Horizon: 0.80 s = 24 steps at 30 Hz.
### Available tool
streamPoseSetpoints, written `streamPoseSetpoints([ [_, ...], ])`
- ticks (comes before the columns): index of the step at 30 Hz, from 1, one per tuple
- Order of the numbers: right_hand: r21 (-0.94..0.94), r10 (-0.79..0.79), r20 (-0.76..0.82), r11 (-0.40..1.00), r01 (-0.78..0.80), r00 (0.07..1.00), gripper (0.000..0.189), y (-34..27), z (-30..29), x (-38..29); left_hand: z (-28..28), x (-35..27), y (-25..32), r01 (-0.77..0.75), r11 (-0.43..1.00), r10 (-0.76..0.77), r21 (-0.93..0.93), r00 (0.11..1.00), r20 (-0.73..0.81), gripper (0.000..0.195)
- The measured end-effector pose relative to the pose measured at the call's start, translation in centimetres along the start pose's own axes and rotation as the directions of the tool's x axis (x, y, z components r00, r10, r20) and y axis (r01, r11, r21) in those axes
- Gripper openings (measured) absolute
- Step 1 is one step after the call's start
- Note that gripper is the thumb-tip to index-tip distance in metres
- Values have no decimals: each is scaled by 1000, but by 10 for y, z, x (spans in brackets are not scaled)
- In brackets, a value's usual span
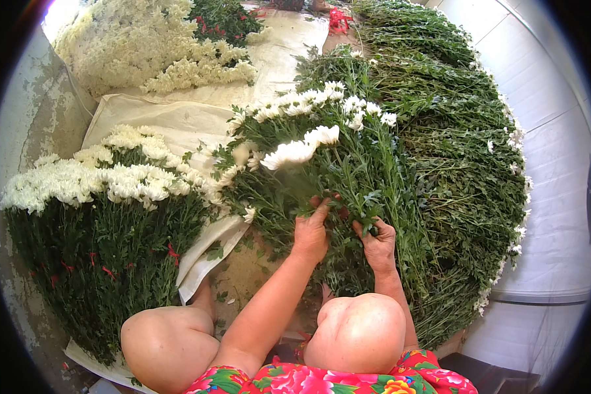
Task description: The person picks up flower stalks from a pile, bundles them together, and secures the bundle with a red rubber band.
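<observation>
My left hand [312, 235] is closed around the leafy stems of a few white chrysanthemums [295, 151], whose blooms point up and to the left. Just to its right, my right hand [378, 245] pinches a green chrysanthemum stem [367, 204] between thumb and fingers. Leaves cover some of the fingertips on both hands. Beneath and beyond them lies a loose heap of white-flowered chrysanthemums [295, 104], spread in front of my knees.
Bunches tied with red ribbon [173, 253] lie at left, beside a peeling wall [22, 138]. A long pile of cut stems [463, 147] lines the right side. Cream blooms [123, 44] are heaped at the back on pale sheeting [276, 49]. Red ties [339, 20] lie farther off.
</observation>
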State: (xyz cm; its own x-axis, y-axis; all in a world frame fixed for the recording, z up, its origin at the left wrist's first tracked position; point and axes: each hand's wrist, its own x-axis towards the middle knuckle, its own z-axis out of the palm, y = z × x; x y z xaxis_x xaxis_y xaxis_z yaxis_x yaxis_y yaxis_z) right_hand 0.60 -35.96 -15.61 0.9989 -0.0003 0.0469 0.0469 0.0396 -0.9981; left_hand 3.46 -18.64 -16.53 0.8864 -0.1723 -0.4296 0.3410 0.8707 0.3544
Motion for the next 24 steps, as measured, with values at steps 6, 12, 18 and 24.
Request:
streamPoseSetpoints([
  [6, -48, 91, 47, 995, -89, 995, 20, 0, 3, -2, 2, 1, 9, 91, 996, -93, -25, 990, -103, 33],
  [12, -49, 290, 217, 957, -286, 932, 30, 1, 4, 1, -16, 8, 8, 162, 980, -131, -113, 961, 243, 42],
  [18, -45, 502, 307, 856, -514, 808, 37, 9, 8, 1, -19, 6, 15, 137, 990, -124, -27, 950, 285, 34],
  [24, -290, 334, 49, 906, -307, 941, 32, 9, 2, 27, -55, 20, 14, 178, 982, -175, -58, 983, 56, 24],
])
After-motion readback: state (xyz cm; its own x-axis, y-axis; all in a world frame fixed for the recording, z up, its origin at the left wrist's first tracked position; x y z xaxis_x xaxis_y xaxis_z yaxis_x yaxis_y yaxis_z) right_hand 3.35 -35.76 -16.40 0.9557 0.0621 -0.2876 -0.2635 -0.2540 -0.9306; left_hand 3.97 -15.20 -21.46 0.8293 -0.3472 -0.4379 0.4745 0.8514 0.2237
